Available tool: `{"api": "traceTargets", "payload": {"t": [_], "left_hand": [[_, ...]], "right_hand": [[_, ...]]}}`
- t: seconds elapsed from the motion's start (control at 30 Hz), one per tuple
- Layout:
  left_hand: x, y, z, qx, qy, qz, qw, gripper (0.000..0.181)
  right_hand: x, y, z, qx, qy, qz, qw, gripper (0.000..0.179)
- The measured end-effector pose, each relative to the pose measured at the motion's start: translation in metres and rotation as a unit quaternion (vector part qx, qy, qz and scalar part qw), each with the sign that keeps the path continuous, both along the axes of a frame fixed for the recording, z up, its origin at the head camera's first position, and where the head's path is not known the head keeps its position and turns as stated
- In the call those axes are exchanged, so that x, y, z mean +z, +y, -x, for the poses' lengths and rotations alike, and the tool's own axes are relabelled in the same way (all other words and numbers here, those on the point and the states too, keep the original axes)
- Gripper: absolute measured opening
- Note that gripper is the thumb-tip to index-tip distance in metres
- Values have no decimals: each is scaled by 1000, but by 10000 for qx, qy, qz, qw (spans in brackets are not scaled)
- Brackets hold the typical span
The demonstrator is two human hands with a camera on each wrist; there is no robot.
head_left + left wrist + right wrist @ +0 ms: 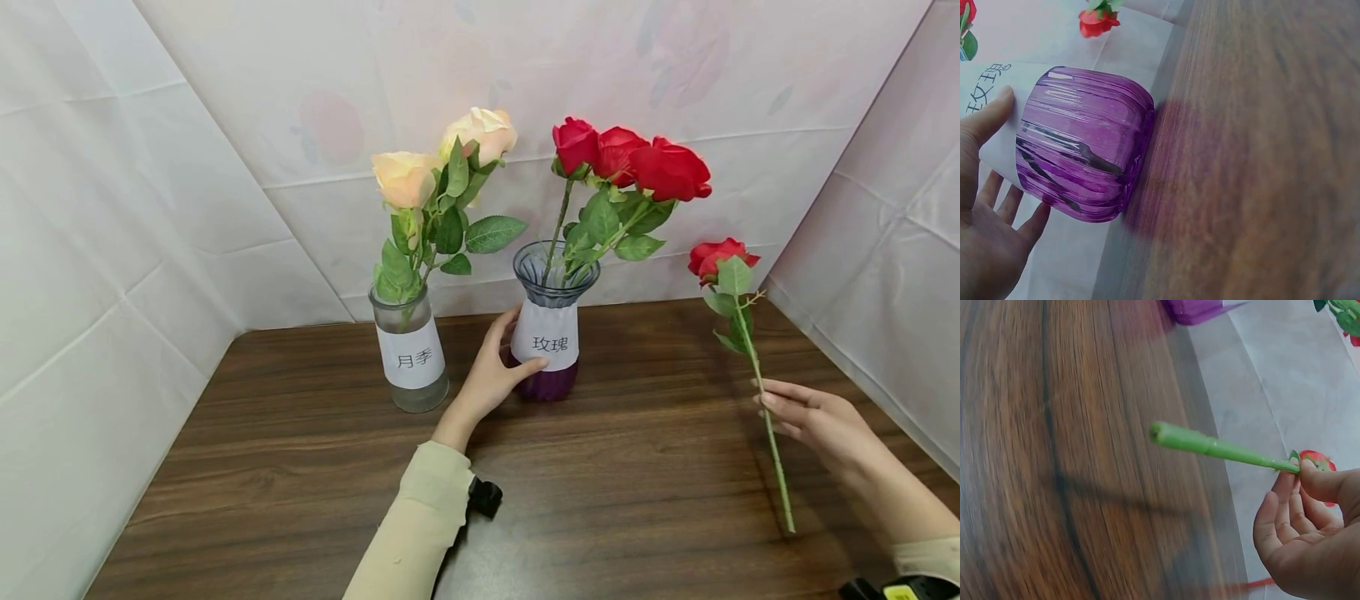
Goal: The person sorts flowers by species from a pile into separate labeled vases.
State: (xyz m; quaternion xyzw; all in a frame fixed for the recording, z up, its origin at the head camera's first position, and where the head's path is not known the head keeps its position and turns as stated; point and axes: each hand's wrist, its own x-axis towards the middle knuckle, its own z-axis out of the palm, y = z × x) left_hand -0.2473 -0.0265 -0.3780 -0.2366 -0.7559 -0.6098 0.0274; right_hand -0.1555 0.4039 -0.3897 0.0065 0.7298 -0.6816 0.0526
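My left hand [489, 371] holds a glass vase [550, 385] by its side, thumb across the white label and fingers behind. The vase has a bluish flared neck and a purple base, which stands on the table in the left wrist view. Several red roses [619, 155] lean to the right out of its mouth. Over on the right, my right hand [828, 425] pinches a single red rose by its green stem [775, 454] between thumb and fingers. Its bloom [722, 258] points up and away, and the right wrist view shows the cut stem end [1179, 437] raised above the table.
Left of the vase stands a clear glass vase [418, 396] with a white label, holding peach and cream roses [405, 177]. Both vases stand toward the back of the dark wooden table [637, 500]. Pale cloth [322, 208] hangs behind and at both sides.
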Motion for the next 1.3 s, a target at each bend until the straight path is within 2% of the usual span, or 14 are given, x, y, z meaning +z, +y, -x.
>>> {"api": "traceTargets", "payload": {"t": [0.2,0.23,0.43,0.63,0.87,1.0,1.23,1.3], "left_hand": [[-28,3,23,43,44,-49,10000,87],[-30,3,24,55,70,-50,9999,87],[-32,3,25,110,175,-23,9998,86],[-31,4,23,96,150,-3,9998,86],[-31,4,24,68,98,-54,9999,87],[-28,4,21,45,32,-44,10000,88],[1,0,-2,-46,-45,-32,10000,82],[4,-1,-4,-44,-19,-39,10000,80]], "right_hand": [[2,-17,0,-267,166,924,9952,34],[3,-20,0,-339,190,1034,9939,34],[7,-42,-1,-577,423,1473,9865,32],[13,-70,0,-769,761,2056,9726,29],[24,-98,2,-886,1095,2466,9588,26],[35,-110,4,-958,1293,2710,9490,22],[59,-129,12,-914,1631,3261,9267,19],[66,-135,14,-891,1692,3434,9195,18]]}}
